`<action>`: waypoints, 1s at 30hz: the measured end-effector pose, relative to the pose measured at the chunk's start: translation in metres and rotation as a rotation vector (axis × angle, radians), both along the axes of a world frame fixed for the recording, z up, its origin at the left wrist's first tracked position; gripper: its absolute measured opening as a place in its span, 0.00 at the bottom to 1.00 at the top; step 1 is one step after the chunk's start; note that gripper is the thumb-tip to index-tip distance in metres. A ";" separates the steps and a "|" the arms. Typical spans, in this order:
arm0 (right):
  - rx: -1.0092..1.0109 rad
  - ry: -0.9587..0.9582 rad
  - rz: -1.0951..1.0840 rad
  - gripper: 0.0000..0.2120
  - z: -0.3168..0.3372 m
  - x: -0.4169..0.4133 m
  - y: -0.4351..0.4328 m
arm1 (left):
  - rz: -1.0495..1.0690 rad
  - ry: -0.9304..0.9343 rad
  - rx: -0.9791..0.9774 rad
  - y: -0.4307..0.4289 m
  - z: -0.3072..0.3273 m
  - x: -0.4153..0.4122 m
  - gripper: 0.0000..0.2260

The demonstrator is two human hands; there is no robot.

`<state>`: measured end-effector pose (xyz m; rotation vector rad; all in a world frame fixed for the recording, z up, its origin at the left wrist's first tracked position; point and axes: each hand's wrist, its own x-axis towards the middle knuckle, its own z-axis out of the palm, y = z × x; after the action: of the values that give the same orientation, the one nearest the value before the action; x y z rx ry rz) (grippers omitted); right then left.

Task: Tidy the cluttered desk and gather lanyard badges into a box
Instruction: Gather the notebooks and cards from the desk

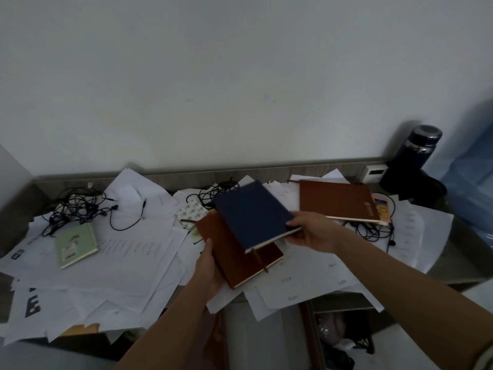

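The desk [266, 173] has a wood-grain rail along the wall. Loose white paper sheets [133, 263] cover most of it in overlapping, flat layers and hang over its front edge; bare grey top shows only at the right end. 1 smooth brown hardcover notebook [336, 200] lies flat at the right rear. The left hand [209, 268] grips a second brown notebook [240, 257] by its near left corner, thumb on the cover. Above it, tilted, a blue cloth-textured notebook [253, 214] is pinched at its right edge by the right hand [312, 231], thumb on top. A green spiral notepad [76, 244] lies left, beside tangled black cables [77, 206]. A badge-like yellow card [381, 209] lies just right of the rear notebook.
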<state>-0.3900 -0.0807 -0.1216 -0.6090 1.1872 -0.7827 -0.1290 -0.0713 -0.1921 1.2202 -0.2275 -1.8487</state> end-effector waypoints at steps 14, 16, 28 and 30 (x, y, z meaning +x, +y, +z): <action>-0.396 1.453 0.330 0.30 -0.017 -0.038 -0.055 | -0.053 -0.194 -0.019 -0.006 -0.011 0.000 0.16; -0.274 1.582 0.463 0.44 -0.027 -0.066 -0.064 | -0.050 -0.202 -0.012 -0.005 -0.011 0.000 0.16; -0.652 1.880 0.578 0.15 -0.044 -0.086 -0.066 | -0.073 -0.173 -0.014 -0.005 -0.007 0.001 0.16; -0.688 1.853 0.421 0.13 -0.031 -0.088 -0.065 | -0.085 -0.167 -0.012 -0.005 -0.005 0.001 0.17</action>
<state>-0.4777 -0.1457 -0.1531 -2.3473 2.2449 -0.0083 -0.1279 -0.0759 -0.1972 1.3763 -0.3877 -1.8157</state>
